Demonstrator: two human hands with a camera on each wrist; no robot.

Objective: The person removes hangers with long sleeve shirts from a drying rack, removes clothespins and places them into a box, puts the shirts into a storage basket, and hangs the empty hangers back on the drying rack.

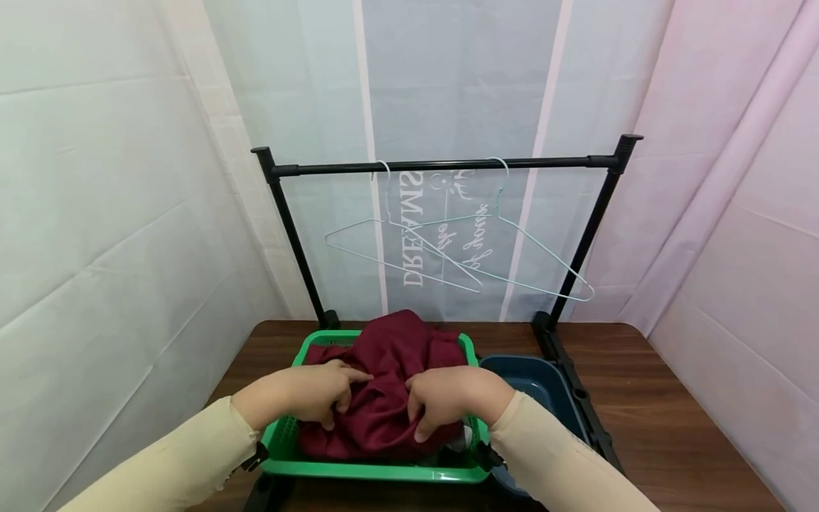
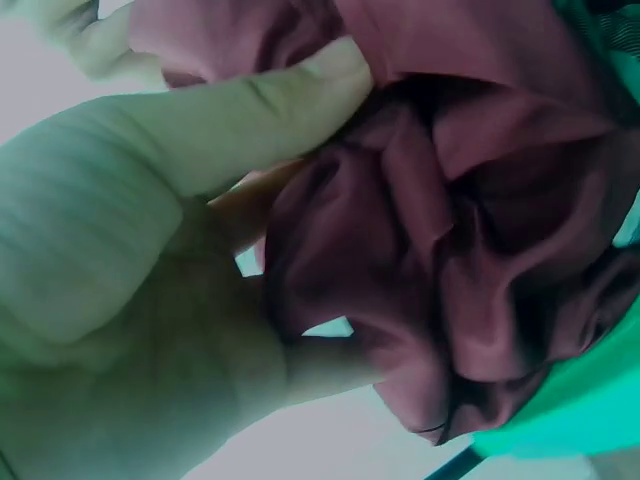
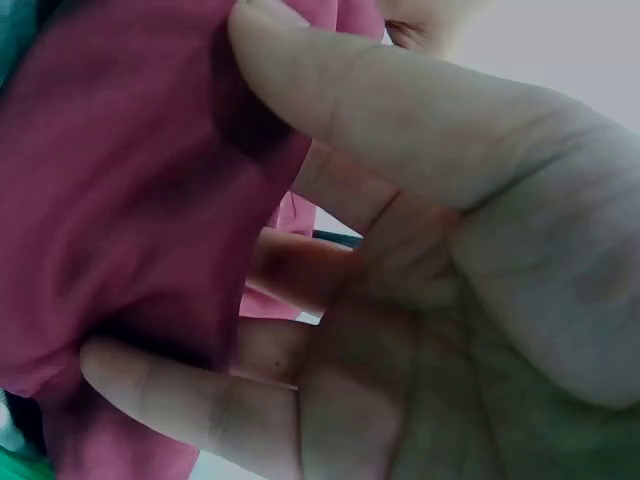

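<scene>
A crumpled maroon cloth [image 1: 390,355] is heaped in a green basket [image 1: 371,469], its upper part rising above the far rim. From the left, my left hand [image 1: 320,391] grips the cloth; in the left wrist view the thumb [image 2: 290,95] lies over a fold, with fingers partly hidden behind the fabric. My right hand [image 1: 444,398] holds the cloth's right side. Seen from the right wrist, its thumb [image 3: 340,80] is on the near face of the fabric and the other fingers reach round behind the edge.
Behind the basket stands a black clothes rack [image 1: 441,166] with two pale wire hangers, a left hanger [image 1: 409,267] and a right hanger [image 1: 544,249]. A dark blue bin [image 1: 521,366] sits right of the basket on the brown wooden table [image 1: 665,412]. Pale curtains surround the table.
</scene>
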